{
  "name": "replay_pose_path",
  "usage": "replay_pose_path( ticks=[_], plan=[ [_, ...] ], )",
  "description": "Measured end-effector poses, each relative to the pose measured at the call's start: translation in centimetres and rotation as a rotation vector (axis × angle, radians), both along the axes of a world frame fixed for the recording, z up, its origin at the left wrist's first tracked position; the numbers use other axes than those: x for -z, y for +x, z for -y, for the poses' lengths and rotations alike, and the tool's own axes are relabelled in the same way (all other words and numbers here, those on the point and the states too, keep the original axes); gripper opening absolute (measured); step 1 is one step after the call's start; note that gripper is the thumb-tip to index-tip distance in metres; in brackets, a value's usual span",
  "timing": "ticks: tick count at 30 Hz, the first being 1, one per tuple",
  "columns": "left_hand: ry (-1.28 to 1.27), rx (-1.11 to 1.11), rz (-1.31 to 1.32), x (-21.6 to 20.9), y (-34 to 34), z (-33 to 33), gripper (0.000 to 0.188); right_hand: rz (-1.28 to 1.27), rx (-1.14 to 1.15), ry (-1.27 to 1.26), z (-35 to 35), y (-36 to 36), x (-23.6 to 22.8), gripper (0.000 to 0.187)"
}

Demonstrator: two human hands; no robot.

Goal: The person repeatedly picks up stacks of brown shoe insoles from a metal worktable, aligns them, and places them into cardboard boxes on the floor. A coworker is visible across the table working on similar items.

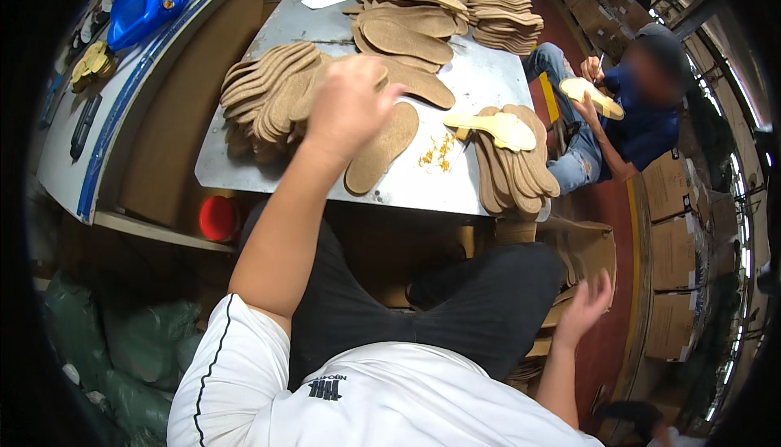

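My left hand is stretched out over the table, above brown insoles. Its fingertips are partly hidden and blurred, so whether it grips an insole is unclear. Beside it on the left lies a fanned stack of brown insoles. A single brown insole rests just below the hand, near the table's front edge. On the right, a pale yellow sole-shaped piece lies on another stack of insoles. Away from the table, my right hand hangs beside my right knee with its fingers apart, holding nothing.
More insoles are piled at the table's far side. Yellow scraps lie near the front edge. At the right a co-worker sits holding a yellow sole piece. A side bench bears a blue container. Cardboard boxes stand right.
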State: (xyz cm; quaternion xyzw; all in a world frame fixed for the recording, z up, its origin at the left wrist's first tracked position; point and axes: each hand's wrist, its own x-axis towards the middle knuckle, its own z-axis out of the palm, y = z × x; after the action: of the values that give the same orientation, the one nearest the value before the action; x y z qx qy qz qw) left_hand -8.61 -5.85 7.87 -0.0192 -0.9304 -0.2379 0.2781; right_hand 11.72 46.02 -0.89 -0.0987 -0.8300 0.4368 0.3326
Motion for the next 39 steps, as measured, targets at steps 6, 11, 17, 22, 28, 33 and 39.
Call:
replay_pose_path(
  ticks=[6,11,17,22,28,33,39],
  plan=[
    [-0.186,-0.251,0.783,0.7,-5.4,6.3,0.086,-0.136,-0.719,0.503,19.1,-10.7,-5.5,0.029],
    [-0.203,-0.201,0.802,0.4,-7.1,6.3,0.113,-0.006,-1.264,0.473,25.2,-11.4,-2.2,0.021],
    [-0.322,-0.305,0.826,2.6,-8.1,4.6,0.112,0.265,-1.273,0.334,24.3,-10.8,1.6,0.020],
    [-0.251,-0.277,0.654,1.7,-8.0,3.9,0.100,0.332,-1.082,0.178,22.8,-10.9,3.5,0.019],
    [-0.173,-0.249,0.608,-2.8,-6.6,4.4,0.075,0.334,-1.013,0.043,20.4,-9.7,2.4,0.017],
    [0.604,0.028,0.593,-3.4,-3.5,2.1,0.061,0.281,-0.926,-0.096,19.5,-10.1,1.3,0.015],
    [1.398,0.348,0.622,1.5,0.7,-6.4,0.054,0.291,-0.898,-0.284,20.4,-10.6,2.0,0.019]
  ],
)
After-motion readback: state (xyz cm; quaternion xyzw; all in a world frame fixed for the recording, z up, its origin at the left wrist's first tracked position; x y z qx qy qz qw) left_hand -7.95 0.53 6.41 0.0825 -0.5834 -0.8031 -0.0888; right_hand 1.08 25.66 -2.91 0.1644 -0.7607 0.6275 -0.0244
